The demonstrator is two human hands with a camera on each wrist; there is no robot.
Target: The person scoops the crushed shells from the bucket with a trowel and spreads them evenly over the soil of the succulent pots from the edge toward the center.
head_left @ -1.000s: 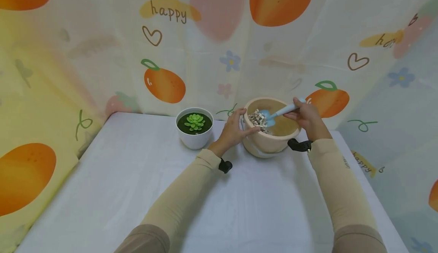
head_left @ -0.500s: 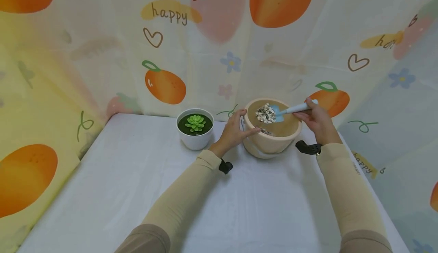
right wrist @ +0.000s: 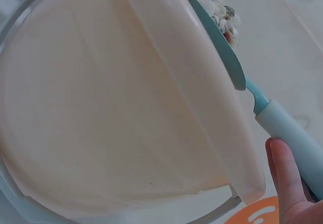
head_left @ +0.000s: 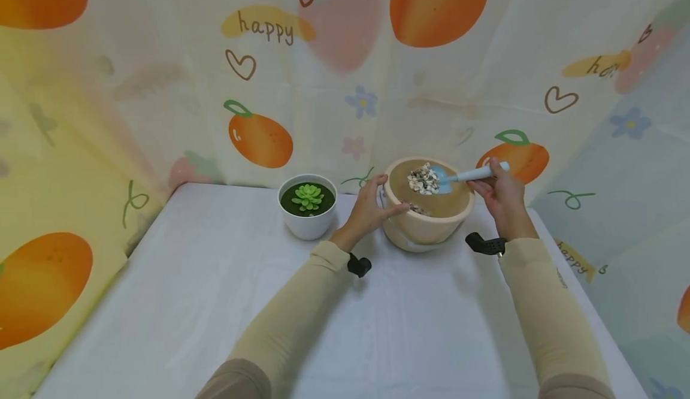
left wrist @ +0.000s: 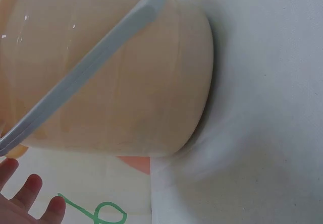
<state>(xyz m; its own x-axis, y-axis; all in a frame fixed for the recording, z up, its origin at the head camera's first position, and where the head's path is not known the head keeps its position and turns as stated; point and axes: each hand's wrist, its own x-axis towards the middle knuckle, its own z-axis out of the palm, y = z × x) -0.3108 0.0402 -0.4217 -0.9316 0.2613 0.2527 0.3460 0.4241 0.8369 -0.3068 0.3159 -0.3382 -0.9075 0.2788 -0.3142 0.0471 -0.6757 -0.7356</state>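
A peach-coloured bucket [head_left: 417, 231] with a pale grey handle [left wrist: 86, 72] stands at the back right of the table. At its left side my left hand [head_left: 369, 210] holds the rim, thumb at the front and index finger farther back; other fingers [left wrist: 29, 191] are spread beside the wall. My right hand [head_left: 505, 198] grips a light-blue toy shovel [head_left: 474, 174] by its handle, right of the bucket. A heap of small shells or stones [head_left: 423, 179] lies on the shovel's blade, raised to about rim height above the bucket. More bits [head_left: 417, 209] show inside near the front rim.
A white pot [head_left: 307, 225] with a green succulent [head_left: 308, 197] stands left of the bucket. White cloth [head_left: 215, 291] covers the table. A fruit-patterned curtain [head_left: 323, 111] hangs close behind and along both sides.
My right hand has lifted the loaded shovel up from inside the bucket and moved slightly right. My left hand stays at the rim. The bucket and the pot stay in place.
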